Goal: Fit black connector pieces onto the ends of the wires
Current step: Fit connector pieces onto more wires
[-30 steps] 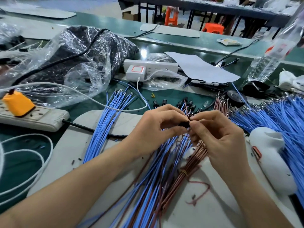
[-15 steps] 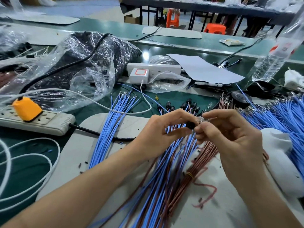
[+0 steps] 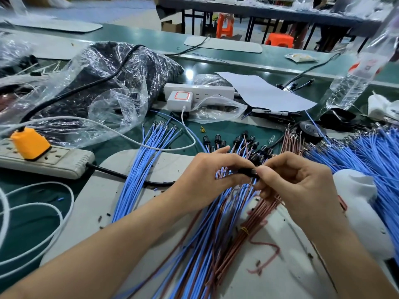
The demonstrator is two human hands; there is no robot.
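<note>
Head view: left hand (image 3: 207, 175) and right hand (image 3: 302, 186) together pinch a black connector (image 3: 248, 170) above wires (image 3: 211, 234) at the desk's (image 3: 38, 214) front edge.

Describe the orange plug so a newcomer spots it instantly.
Start at the big clear plastic bag at left; just in front lies a grey power strip. The orange plug sits in it; the charger on the white power strip is white.
</note>
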